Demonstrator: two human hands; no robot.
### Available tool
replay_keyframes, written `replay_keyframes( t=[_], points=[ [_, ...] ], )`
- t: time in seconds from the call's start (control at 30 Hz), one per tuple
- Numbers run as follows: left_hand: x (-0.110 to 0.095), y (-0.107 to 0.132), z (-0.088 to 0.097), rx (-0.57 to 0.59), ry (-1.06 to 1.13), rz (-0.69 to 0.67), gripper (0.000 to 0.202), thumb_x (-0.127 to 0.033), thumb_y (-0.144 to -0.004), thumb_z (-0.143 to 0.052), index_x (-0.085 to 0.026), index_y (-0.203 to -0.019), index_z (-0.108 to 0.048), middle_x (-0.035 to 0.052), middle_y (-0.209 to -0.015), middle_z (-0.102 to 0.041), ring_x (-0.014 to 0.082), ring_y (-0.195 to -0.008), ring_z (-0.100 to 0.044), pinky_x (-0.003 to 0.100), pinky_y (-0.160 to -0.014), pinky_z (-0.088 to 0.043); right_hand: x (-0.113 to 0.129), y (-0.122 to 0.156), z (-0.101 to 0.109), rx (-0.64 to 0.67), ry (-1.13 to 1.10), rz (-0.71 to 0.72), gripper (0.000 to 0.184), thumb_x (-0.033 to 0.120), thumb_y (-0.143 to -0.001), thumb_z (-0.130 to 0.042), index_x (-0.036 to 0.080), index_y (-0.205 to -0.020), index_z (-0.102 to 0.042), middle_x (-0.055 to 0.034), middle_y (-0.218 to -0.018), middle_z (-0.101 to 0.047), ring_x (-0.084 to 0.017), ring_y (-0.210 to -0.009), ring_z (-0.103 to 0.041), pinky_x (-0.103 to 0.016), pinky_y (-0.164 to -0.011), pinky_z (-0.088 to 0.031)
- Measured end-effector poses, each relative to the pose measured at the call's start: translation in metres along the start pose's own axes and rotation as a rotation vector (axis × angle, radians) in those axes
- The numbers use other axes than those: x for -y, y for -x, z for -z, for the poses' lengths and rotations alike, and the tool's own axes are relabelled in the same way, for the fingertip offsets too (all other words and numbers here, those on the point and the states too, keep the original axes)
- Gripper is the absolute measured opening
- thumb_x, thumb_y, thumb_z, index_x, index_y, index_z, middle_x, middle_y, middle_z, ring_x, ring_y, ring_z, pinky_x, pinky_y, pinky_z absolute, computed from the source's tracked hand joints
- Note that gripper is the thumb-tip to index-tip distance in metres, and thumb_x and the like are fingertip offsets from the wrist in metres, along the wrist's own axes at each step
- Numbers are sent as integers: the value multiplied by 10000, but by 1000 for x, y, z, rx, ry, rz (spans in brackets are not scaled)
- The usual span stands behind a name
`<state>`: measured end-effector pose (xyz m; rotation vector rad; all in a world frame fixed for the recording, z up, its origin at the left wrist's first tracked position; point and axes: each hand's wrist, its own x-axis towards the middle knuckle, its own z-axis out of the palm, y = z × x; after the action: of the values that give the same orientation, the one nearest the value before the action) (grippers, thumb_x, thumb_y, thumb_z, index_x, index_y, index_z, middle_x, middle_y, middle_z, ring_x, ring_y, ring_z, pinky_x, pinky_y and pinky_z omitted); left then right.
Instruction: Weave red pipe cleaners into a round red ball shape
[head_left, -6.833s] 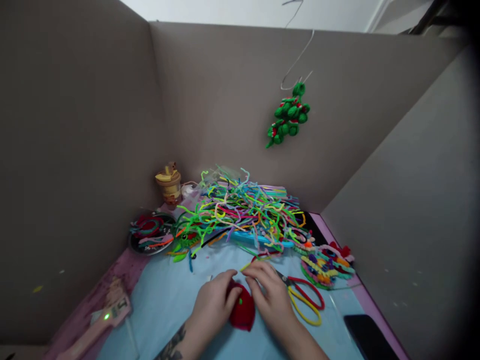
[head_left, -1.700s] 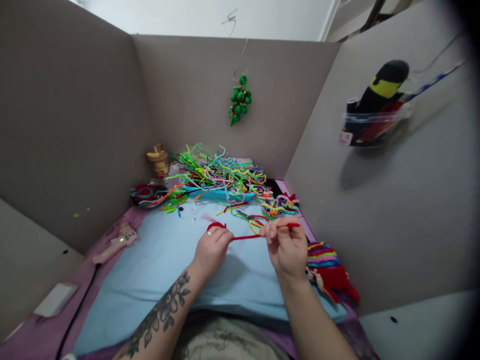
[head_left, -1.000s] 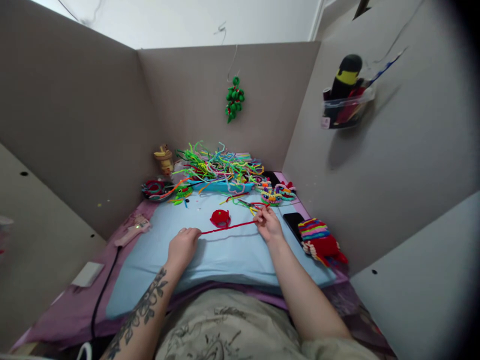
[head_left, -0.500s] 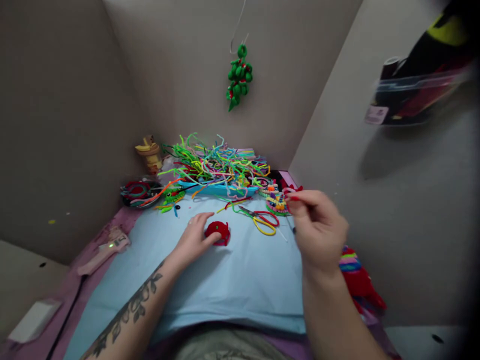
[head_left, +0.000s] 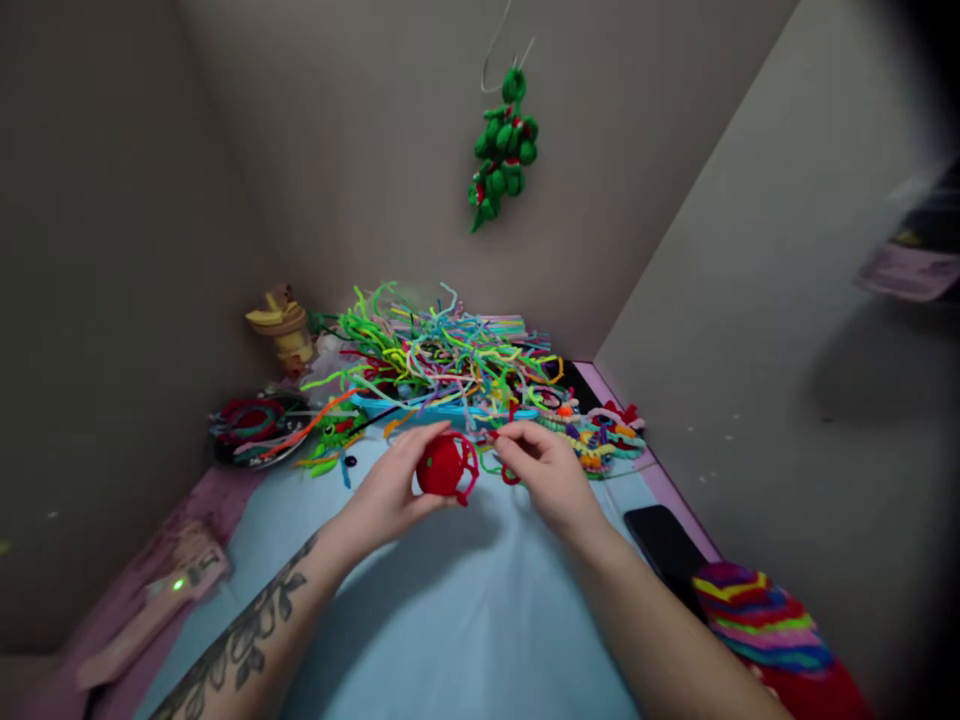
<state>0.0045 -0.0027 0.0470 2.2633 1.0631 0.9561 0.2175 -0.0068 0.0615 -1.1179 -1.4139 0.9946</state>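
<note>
Since half a second ago, the left hand (head_left: pixel 390 490) has lifted the red ball (head_left: pixel 442 466) off the blue mat (head_left: pixel 450 620), and the right hand (head_left: pixel 546 476) has come down from the right side of the frame to meet it at the centre.

Head view: the left hand grips the red ball between thumb and fingers, just above the mat. The right hand's fingertips are pinched on a thin red pipe cleaner (head_left: pixel 511 474), which curves around the ball's right side.

Behind the hands, a tangled pile of coloured pipe cleaners (head_left: pixel 442 355) fills the middle of the frame. A dish of red coils (head_left: pixel 251 425) and a yellow figure (head_left: pixel 279 325) sit at middle left. A green ornament (head_left: pixel 501 150) hangs on the wall at top centre. At lower right lie a dark phone (head_left: pixel 664 535) and a striped knitted piece (head_left: pixel 765 620). At lower left a pink tool (head_left: pixel 161 600) shows a green light. A pale label (head_left: pixel 911 270) at upper right is too blurred to read.
</note>
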Motion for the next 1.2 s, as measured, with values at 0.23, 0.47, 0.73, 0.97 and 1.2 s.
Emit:
replay_keyframes(
  t=[0.23, 0.47, 0.73, 0.97, 1.2],
  points=[
    [-10, -69, 43, -87, 85, -163, 667, -319, -689, -738, -268, -1297, -468, 102, -1309, -527, 258, -1217, -489, 421, -1031, -379, 39, -57, -12, 154, -375, -52, 261, 412, -640, -731, 179, -655, -616, 41, -591, -552, -79, -500, -434, -198, -482, -346],
    [-1, -80, 40, -204, 222, -55, 578, -337, -726, -704, -278, -1273, -526, 119, -1414, -430, 300, -1302, -403, 421, -947, -469, 23, -71, -23, -14, -321, 54, 202, 362, -731, -688, 169, -683, -653, 22, -576, -566, -87, -509, -458, -200, -485, -364],
    [1, -88, 29, -314, 57, -68, 308, -204, -816, -585, -231, -1119, -633, 80, -1187, -636, 222, -1127, -573, 378, -965, -466, 13, -80, -28, -51, -142, 158, 143, 320, -771, -653, 184, -738, -681, -23, -714, -649, -137, -652, -555, -239, -601, -450],
    [3, -85, 24, -286, -30, -64, 347, -144, -829, -518, -195, -1157, -619, 59, -1124, -686, 174, -997, -656, 310, -895, -518, 11, -81, -33, -7, -117, 178, 133, 296, -804, -616, 185, -736, -642, -13, -723, -619, -134, -685, -544, -238, -640, -439],
    [2, -83, 24, -273, -8, -58, 328, -130, -838, -504, -186, -1133, -635, 38, -1039, -719, 135, -874, -689, 229, -804, -537, 15, -74, -36, 20, -96, 189, 143, 293, -825, -594, 187, -736, -625, -3, -714, -605, -127, -676, -529, -232, -640, -423]
  ],
)
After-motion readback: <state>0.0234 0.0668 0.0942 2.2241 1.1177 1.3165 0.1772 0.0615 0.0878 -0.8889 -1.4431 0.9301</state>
